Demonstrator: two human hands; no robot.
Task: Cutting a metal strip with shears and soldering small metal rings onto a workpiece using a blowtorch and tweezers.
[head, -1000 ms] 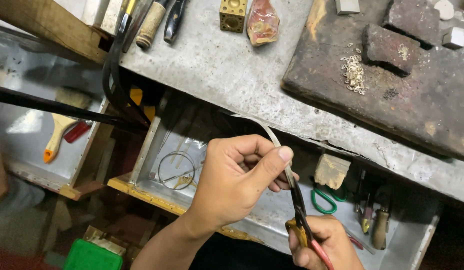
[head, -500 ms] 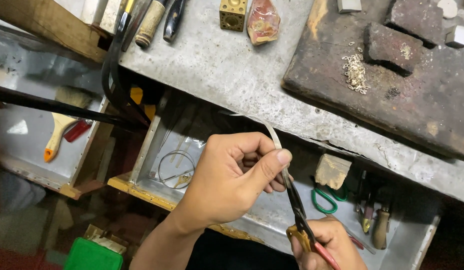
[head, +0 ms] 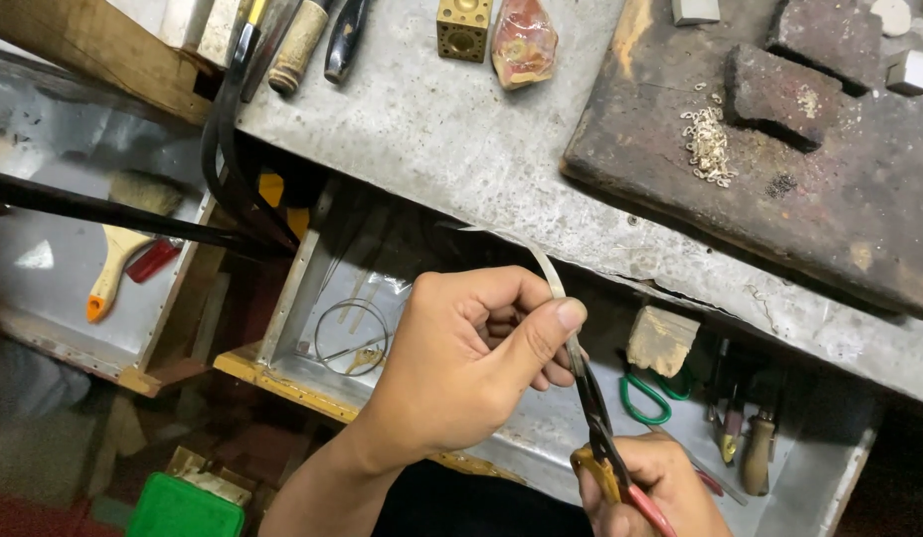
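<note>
We hold a thin metal strip (head: 551,278) in our left hand (head: 471,368), the thumb pressed along it and the other fingers curled shut around its lower part, so the strip stays steady while its free end arcs up and away toward the edge of the grey tabletop (head: 461,129). Our right hand (head: 655,487) is clenched on the yellow and red handles of a pair of shears (head: 595,418), whose dark blades meet the strip just below the left thumb; gripping so close to the blades looks meant to keep the thin metal from twisting. All this hangs over an open metal drawer (head: 322,298), probably placed to catch whatever falls.

Much is cut off or hidden. The right hand is cropped by the bottom edge, so we see only part of its grip. We cannot tell whether the blades are closed on the strip or just touching it. A wire ring (head: 350,336) lies in the drawer. A small pile of pale bits (head: 708,147) on the dark charred block (head: 779,179) is too small to make out.
</note>
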